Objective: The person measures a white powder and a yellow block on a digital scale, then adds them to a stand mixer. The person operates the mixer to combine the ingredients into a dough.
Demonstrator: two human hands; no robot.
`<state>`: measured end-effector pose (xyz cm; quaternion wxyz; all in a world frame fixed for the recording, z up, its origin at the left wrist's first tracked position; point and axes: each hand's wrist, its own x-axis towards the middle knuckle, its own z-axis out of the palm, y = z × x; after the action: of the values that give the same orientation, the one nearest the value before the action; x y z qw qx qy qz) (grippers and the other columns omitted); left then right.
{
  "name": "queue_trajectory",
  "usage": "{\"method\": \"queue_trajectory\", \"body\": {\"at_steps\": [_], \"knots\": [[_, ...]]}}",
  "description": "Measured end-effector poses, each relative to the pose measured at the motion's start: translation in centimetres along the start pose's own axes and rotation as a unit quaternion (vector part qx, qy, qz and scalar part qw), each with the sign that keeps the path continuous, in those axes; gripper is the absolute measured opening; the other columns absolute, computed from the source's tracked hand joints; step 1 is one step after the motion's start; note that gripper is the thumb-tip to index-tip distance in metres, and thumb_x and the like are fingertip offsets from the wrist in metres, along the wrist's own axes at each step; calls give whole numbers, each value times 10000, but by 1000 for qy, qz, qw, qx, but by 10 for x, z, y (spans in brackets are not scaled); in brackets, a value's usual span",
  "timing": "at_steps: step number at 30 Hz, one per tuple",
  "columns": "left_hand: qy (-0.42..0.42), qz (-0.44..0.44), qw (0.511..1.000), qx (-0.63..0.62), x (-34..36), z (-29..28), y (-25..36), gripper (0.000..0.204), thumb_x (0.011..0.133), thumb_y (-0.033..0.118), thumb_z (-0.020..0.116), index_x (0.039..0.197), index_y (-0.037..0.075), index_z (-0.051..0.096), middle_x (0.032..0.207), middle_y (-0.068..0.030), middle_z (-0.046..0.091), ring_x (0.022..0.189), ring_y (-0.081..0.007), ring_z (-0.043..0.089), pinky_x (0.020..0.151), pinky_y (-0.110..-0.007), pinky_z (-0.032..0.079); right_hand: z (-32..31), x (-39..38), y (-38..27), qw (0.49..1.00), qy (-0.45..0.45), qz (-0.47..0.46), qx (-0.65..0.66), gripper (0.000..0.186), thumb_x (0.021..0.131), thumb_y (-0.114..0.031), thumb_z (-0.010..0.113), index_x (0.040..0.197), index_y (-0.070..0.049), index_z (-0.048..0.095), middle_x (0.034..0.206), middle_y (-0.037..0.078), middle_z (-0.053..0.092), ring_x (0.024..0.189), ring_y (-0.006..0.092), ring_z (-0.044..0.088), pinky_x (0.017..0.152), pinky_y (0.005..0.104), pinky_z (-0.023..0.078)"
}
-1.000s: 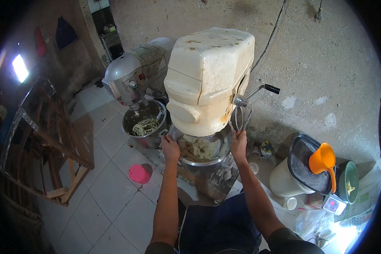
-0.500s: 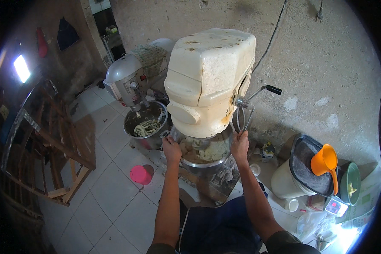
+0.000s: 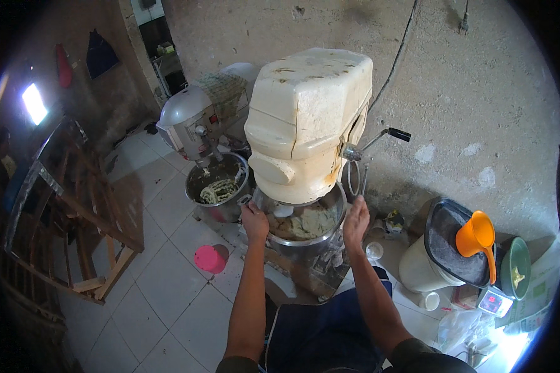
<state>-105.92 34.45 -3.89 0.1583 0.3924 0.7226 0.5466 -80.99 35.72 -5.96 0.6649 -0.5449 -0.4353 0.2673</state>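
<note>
A large cream mixer [image 3: 302, 105] with rusty patches and a side lever [image 3: 389, 133] stands before me, over a steel bowl [image 3: 305, 245] of pale, lumpy mixture [image 3: 311, 221]. My left hand [image 3: 255, 221] is closed on the handle at the bowl's left side. My right hand [image 3: 356, 221] is at the right side, fingers curled beside the bowl rim, just below a metal loop [image 3: 354, 177]; what it holds is hidden.
A smaller grey mixer [image 3: 183, 115] with a bowl of dough [image 3: 221, 193] stands behind left. A wooden frame [image 3: 112, 230] is at left, a pink container [image 3: 210, 258] on the tiles. At right are an orange dipper [image 3: 473, 233] on a lidded bucket, a green basin [image 3: 518, 264] and a scale [image 3: 495, 303].
My right hand has shifted slightly right, below the metal loop, with its grip changed. My left hand stays on the bowl's side. A pale shape now shows in the bowl under the mixer head.
</note>
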Motion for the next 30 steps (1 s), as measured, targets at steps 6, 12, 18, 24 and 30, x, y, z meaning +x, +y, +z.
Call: {"method": "queue_trajectory", "body": {"at_steps": [6, 12, 18, 24, 30], "knots": [[1, -9, 1000, 2, 5, 1, -12, 338, 1002, 245, 373, 1007, -71, 493, 959, -296, 573, 917, -470, 542, 827, -494, 400, -22, -7, -49, 977, -109, 36, 181, 132, 987, -138, 452, 933, -33, 509, 759, 21, 552, 735, 105, 494, 645, 250, 402], [-6, -12, 999, -29, 1, 2, -2, 334, 997, 248, 380, 1012, -70, 481, 950, -280, 561, 902, -449, 538, 827, -487, 395, -16, 45, -99, 956, -148, 112, 228, 347, 814, 3, 389, 1129, -43, 527, 685, -9, 475, 592, 77, 428, 549, 228, 358], [27, 11, 999, -28, 7, 4, -16, 326, 994, 248, 389, 997, -64, 482, 917, -271, 560, 855, -428, 538, 802, -475, 402, -1, 68, -149, 968, -212, -6, 133, 561, 853, -36, 373, 1406, -50, 462, 659, -88, 348, 578, 39, 326, 512, 206, 285], [14, 30, 999, -39, 7, 3, -12, 319, 998, 240, 391, 996, -65, 482, 878, -260, 570, 808, -413, 549, 767, -472, 411, -46, 100, -162, 945, -283, -25, 160, 342, 988, -142, 406, 1248, -40, 603, 673, -68, 400, 602, 44, 351, 534, 220, 313], [35, 21, 998, -53, 3, 4, -12, 297, 999, 225, 395, 960, -59, 475, 842, -236, 558, 803, -406, 547, 758, -477, 404, -60, 31, -205, 905, -276, -292, 140, 228, 947, -211, 502, 923, -1, 587, 686, 11, 453, 659, 139, 469, 629, 291, 386]]}}
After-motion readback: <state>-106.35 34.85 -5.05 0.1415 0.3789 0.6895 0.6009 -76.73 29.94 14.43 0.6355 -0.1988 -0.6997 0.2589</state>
